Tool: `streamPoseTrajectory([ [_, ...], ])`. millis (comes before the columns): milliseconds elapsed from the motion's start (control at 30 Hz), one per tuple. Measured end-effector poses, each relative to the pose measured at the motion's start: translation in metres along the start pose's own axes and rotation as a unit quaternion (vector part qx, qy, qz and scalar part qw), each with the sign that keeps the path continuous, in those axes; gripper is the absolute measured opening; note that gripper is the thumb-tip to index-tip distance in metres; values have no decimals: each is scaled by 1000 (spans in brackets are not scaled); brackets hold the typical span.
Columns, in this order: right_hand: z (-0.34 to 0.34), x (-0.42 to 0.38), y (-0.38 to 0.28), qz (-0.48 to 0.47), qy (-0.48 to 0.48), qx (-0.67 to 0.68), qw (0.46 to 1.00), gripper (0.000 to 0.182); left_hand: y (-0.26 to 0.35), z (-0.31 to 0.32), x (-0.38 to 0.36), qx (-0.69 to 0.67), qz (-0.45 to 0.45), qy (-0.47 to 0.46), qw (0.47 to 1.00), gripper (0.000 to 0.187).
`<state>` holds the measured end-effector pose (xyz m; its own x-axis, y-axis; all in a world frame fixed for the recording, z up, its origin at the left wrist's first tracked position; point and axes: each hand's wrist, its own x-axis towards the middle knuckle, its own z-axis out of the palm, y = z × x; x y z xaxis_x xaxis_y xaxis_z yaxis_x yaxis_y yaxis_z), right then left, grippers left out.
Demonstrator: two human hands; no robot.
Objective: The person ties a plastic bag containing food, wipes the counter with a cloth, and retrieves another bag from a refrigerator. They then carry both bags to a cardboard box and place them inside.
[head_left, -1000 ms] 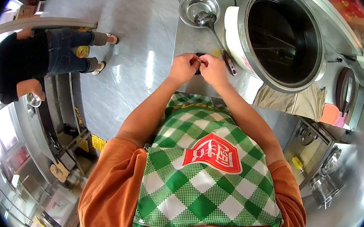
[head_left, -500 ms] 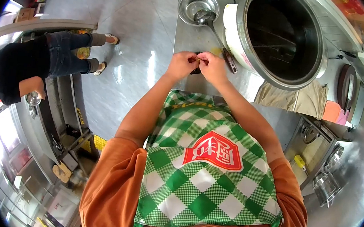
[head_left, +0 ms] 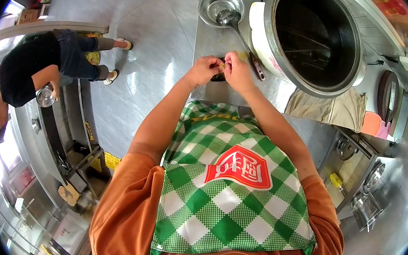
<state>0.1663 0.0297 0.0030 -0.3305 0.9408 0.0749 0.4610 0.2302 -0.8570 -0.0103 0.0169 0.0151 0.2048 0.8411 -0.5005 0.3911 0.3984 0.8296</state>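
Observation:
My left hand (head_left: 205, 71) and my right hand (head_left: 236, 72) meet above the steel counter (head_left: 212, 94), fingers pinched round a small yellowish piece (head_left: 222, 65) too small to name. Beneath them a dark object (head_left: 218, 76) is partly covered by my hands. A ladle (head_left: 243, 42) rests with its bowl in a steel bowl (head_left: 234, 4), and its handle end lies just right of my right hand. Right of the ladle stands a large round pot (head_left: 317, 40) with dark contents or a dark interior; which one, I cannot tell.
A person in black (head_left: 31, 67) bends over the left counter, holding a metal bowl (head_left: 45, 96). A beige cloth (head_left: 323, 108) hangs at the counter edge beside orange and pink cloths (head_left: 372, 124). Metal pots (head_left: 366, 209) stand at the lower right.
My hands have shifted slightly, with the right one a little higher and their fingertips a bit less tightly together. The other person has bent lower, and their metal bowl has moved right.

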Motion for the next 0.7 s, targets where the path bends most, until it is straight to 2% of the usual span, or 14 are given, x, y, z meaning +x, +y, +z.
streamPoseTrajectory([
  [200, -1, -1, 8, -20, -7, 7, 1000, 16, 0, -5, 2, -122, -34, -66, 990, 22],
  [300, -5, -1, 10, -105, -4, -18, 994, 12, 1, -6, 1, -162, -39, -73, 983, 23],
  [500, -13, -14, -8, -92, 8, -61, 994, 14, -2, -6, 2, -165, -54, -61, 983, 23],
  [700, -11, -11, -6, -4, -30, -73, 997, 11, 0, -4, 0, -141, -52, -40, 988, 25],
])
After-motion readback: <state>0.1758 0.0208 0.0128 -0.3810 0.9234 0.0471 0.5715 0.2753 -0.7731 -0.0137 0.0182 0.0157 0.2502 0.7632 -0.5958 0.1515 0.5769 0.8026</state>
